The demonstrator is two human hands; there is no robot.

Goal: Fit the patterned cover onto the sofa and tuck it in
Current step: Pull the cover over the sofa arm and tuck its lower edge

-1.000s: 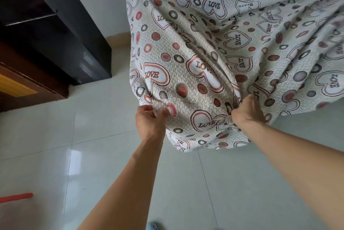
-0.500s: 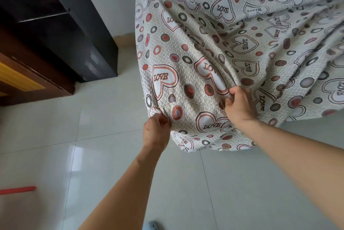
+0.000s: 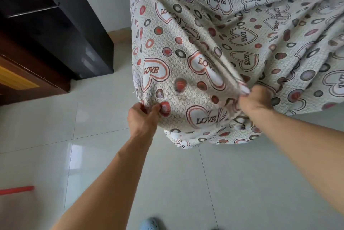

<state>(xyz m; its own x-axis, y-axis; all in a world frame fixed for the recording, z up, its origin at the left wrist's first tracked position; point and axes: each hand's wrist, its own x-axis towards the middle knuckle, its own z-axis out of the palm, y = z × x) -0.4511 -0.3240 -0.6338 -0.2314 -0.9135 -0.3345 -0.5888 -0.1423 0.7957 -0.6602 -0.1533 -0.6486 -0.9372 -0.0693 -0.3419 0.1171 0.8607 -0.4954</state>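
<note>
1. Two hands hold the patterned cover (image 3: 214, 47) at its lower corner. The left hand (image 3: 143, 118) pinches the edge of the fabric between thumb and fingers, beside a red dot of the pattern. The right hand (image 3: 256, 99) is curled round a gathered ridge of cloth, with the fold coming up out of its fist.

2. Compared with one second ago, the right hand has taken a new hold. It was lower, near the hem, and now it grips a thick fold that runs upward and away from it. The left hand stayed at the same corner edge, so the cloth between the two hands looks more stretched than before.

3. Between the hands the cover is drawn fairly smooth, and a "LOVE" heart lies flat just below the right hand. Beyond the right hand many creases spread outward. The sofa itself is fully hidden under the fabric.

4. Under both hands the hem hangs loose just above the tiled floor (image 3: 242, 183). I judge that the corner is being pulled down over the sofa, and that the tucking is not yet done here.

5. Far to the side of the left hand stands a dark cabinet (image 3: 61, 30) against the wall.
</note>
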